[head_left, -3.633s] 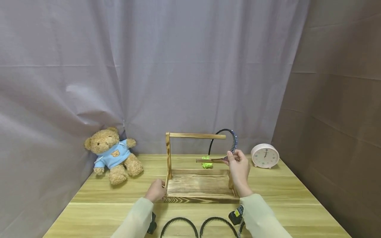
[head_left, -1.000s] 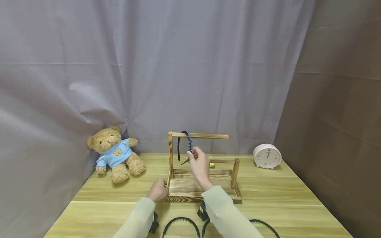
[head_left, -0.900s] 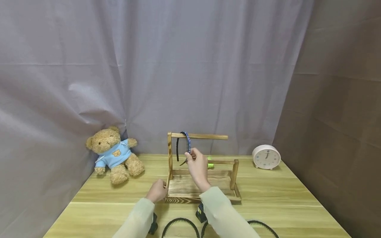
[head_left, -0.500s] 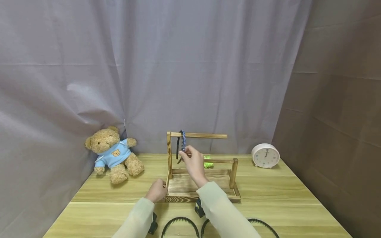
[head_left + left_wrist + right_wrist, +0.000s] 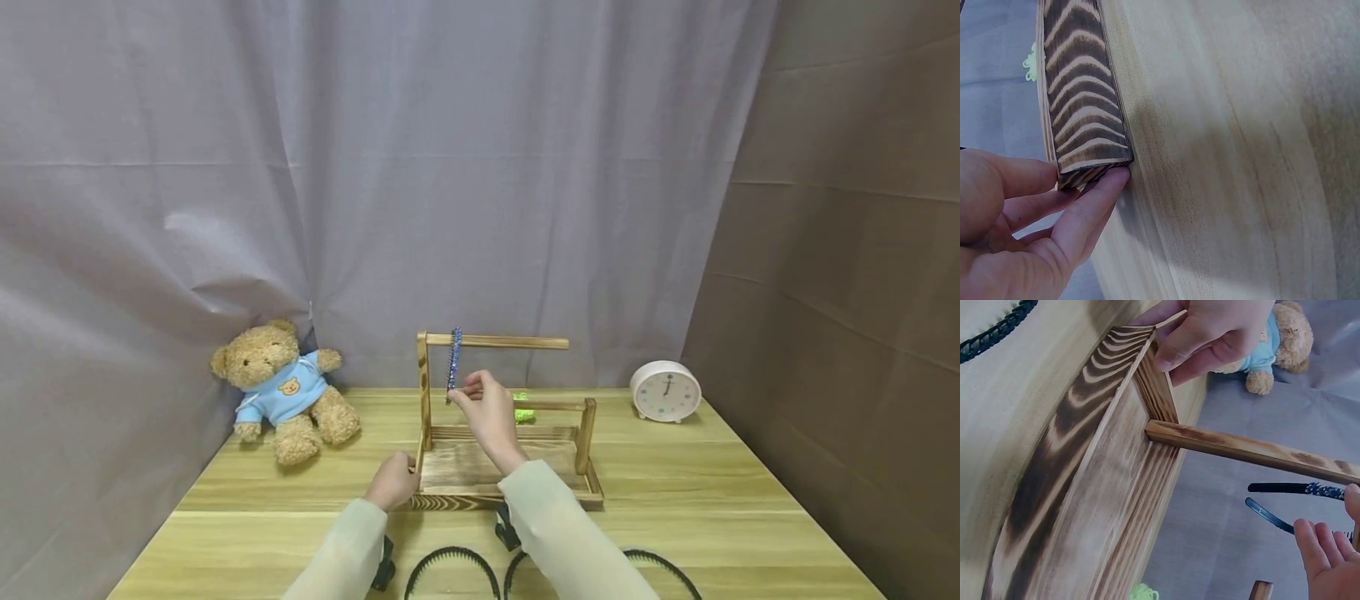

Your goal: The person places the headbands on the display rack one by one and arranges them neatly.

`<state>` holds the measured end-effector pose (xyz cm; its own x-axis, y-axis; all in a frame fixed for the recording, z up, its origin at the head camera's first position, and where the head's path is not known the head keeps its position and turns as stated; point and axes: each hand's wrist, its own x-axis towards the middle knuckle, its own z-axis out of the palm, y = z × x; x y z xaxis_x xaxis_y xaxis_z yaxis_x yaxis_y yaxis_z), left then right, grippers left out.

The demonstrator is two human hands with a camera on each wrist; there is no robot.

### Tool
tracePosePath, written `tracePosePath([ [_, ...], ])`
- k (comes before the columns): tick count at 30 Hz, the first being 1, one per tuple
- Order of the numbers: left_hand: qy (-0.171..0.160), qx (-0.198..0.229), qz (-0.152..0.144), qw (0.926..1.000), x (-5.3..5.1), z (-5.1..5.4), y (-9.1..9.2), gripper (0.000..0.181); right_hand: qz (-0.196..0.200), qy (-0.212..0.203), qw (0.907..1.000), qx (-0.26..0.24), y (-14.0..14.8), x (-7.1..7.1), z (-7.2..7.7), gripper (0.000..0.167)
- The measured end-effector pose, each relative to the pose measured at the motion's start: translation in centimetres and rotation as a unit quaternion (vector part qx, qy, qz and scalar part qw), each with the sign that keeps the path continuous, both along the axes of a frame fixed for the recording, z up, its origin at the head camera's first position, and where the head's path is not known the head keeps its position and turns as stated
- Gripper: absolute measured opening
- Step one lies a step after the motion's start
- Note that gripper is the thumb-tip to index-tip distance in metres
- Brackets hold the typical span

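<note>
Left hand (image 5: 393,482) pinches one wooden stand (image 5: 457,469), right hand (image 5: 490,418) one blue-beaded headband (image 5: 454,358); three black headbands (image 5: 452,550) lie nearer.

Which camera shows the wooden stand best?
The head view frames the whole wooden stand, though the right hand hides part. The left wrist view shows one base corner; the right, more base and part of a post.

L hand (image 5: 393,481) low, thumb (image 5: 1030,178) opp. fingers (image 5: 1092,209); R hand (image 5: 491,417) higher & fwd, arm (image 5: 570,533) angled L.

bear (image 5: 288,387), rack (image 5: 450,468), clock (image 5: 667,395) on table (image 5: 697,492)
</note>
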<state>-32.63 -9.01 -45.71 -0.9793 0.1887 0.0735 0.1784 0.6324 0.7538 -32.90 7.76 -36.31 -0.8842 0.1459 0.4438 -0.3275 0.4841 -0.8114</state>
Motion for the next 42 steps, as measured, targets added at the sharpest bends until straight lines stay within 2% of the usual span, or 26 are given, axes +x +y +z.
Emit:
tracePosePath([
  [10,-0.003,-0.008,0.012,0.9999,-0.2,-0.3,-0.2,0.025,-0.005,-0.001,1.0,0.001,0.6,0.1,-0.4,0.033],
  [15,-0.01,-0.013,0.013,0.9998,-0.3,-0.3,-0.3,0.027,-0.004,-0.005,0.9999,-0.013,0.9,0.2,-0.4,0.035],
  [22,-0.02,-0.008,0.01,0.9997,-0.3,-0.1,-0.4,0.026,-0.002,-0.016,0.9995,-0.026,1.2,0.9,-0.1,0.042],
  [26,-0.013,-0.004,0.005,0.9999,-0.3,0.0,-0.4,0.025,0.003,-0.017,0.9993,-0.033,1.3,1.5,0.2,0.043],
  [34,-0.018,-0.004,0.007,0.9998,-0.3,-0.2,-0.1,0.024,0.003,-0.041,0.9984,-0.04,2.3,2.4,-0.7,0.041],
  [42,-0.006,-0.011,0.006,0.9999,-0.4,-0.3,0.0,0.022,0.005,-0.05,0.998,-0.039,3.8,2.8,-1.2,0.04],
])
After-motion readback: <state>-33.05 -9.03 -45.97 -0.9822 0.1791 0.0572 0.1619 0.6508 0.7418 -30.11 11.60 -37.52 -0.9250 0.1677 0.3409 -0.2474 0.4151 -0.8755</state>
